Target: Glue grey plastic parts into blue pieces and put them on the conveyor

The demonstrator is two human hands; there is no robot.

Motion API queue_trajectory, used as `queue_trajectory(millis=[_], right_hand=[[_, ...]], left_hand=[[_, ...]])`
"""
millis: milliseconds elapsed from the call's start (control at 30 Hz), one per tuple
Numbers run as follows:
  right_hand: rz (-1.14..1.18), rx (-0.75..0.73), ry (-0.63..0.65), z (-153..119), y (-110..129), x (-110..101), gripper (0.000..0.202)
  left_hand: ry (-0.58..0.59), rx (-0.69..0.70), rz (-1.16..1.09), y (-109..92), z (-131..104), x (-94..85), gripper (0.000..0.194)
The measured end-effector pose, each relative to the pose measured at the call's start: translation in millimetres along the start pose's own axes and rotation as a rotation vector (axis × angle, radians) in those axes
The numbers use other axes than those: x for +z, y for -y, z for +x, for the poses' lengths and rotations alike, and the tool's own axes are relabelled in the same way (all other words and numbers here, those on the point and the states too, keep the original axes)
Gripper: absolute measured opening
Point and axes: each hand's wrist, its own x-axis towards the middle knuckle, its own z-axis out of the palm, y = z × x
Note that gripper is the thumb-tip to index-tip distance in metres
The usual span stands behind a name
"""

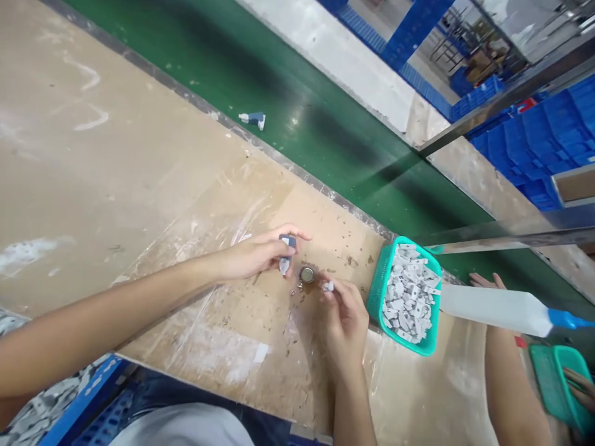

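Near the middle of the wooden table, my left hand grips a small dark blue and light grey part between thumb and fingers. Just right of it, my right hand pinches a small whitish piece. A small round metal cup sits on the table between the two hands, touched by neither. To the right of my right hand stands a green basket filled with small light grey pieces.
A white bottle with a blue nozzle lies beyond the basket, beside another person's arm. A second green basket is at the far right. Another blue-grey part rests on the green belt. A blue crate stands lower left.
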Motion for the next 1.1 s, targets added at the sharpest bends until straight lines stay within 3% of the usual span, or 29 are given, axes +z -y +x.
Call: queue_trajectory(millis=[100,167,300,400,533,733,1100], right_hand=[[-0.172,-0.139,-0.038,1,-8,11,0.04],[-0.18,-0.157,-0.099,1,-13,18,0.04],[-0.203,-0.227,-0.265,0,-19,29,0.033],[-0.302,-0.357,-0.309,0,-20,33,0.032],[-0.317,-0.421,-0.335,1,-21,35,0.042],[-0.379,-0.449,-0.307,1,-22,36,0.046],[-0.383,-0.452,-0.289,1,-20,36,0.042]], left_hand=[[-0.078,0.021,0.204,-2,-3,-0.4,0.038],[-0.106,0.028,0.267,-2,-4,0.8,0.039],[-0.219,0.022,0.308,-5,-5,8.2,0.019],[-0.299,0.052,0.387,-9,-7,13.3,0.013],[-0.388,0.141,0.546,-11,-9,12.3,0.01],[-0.305,0.235,0.558,-13,-11,8.1,0.018],[-0.302,0.142,0.285,-13,-9,6.5,0.02]])
